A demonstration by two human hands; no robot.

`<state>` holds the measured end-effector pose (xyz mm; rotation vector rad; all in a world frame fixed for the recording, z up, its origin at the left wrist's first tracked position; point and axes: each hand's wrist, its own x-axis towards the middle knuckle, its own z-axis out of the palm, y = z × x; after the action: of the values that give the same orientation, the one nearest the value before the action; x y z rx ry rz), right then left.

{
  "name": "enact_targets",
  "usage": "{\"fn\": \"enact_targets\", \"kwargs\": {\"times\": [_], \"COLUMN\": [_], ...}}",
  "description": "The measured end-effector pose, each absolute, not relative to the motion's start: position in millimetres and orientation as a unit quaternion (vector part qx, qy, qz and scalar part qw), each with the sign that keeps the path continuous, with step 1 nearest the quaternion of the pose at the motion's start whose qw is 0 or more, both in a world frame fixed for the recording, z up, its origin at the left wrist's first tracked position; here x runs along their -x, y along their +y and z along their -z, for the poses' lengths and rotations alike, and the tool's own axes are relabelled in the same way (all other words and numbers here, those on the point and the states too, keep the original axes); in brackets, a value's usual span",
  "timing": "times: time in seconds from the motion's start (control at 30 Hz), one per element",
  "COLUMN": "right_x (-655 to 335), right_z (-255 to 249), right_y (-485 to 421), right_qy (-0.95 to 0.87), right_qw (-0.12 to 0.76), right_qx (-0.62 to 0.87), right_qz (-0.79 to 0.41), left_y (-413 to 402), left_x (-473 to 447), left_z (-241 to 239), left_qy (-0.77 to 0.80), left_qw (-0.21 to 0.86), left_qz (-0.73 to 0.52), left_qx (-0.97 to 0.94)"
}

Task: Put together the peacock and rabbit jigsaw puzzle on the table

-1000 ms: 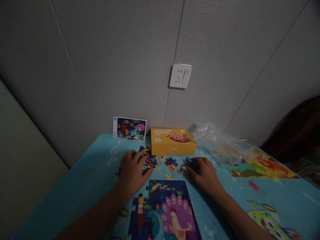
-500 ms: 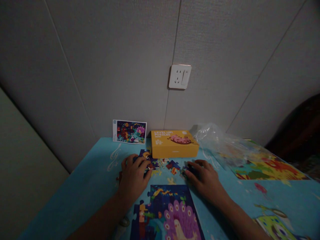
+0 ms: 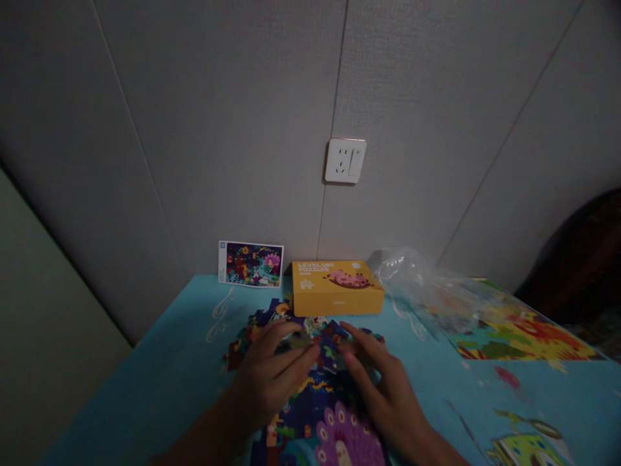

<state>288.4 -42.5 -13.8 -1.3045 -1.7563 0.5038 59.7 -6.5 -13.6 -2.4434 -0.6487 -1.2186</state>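
Part-built peacock jigsaw (image 3: 347, 433): one, at the tabletop's (image 3: 160, 382) near edge. Loose jigsaw pieces (image 3: 274, 314): one cluster, between it and the far edge. Left hand (image 3: 272, 369) and right hand (image 3: 381, 382): drawn together over the cluster's near side, having been well apart half a second ago; fingers parted but blurred, and from where I stand I cannot tell whether either grips a piece. Yellow puzzle box (image 3: 338, 301): far edge. Picture card (image 3: 252, 264): upright, far left corner.
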Motion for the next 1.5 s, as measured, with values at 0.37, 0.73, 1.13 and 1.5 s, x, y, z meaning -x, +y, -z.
{"fn": "enact_targets", "kwargs": {"times": [0.37, 0.73, 1.13, 1.5], "right_x": [-283.0, -305.6, -325.1, -320.7], "right_z": [19.6, 22.5, 26.3, 23.9], "right_y": [-29.0, -16.5, -4.5, -10.6], "right_qy": [-0.649, -0.611, -0.624, -0.638], "right_qw": [0.478, 0.501, 0.494, 0.458], "right_qx": [0.526, 0.551, 0.577, 0.570], "right_qz": [-0.271, -0.269, -0.184, -0.240], "left_y": [-6.1, 15.1, 7.9, 11.5], "left_x": [-65.8, -32.9, -32.1, -28.5], "left_z": [7.9, 23.0, 19.5, 21.8], "left_qy": [-0.211, -0.459, -0.527, -0.498], "left_qw": [0.134, 0.162, 0.107, 0.105], "left_qz": [0.338, 0.293, 0.186, 0.200], "left_qx": [0.907, 0.823, 0.822, 0.837]}}
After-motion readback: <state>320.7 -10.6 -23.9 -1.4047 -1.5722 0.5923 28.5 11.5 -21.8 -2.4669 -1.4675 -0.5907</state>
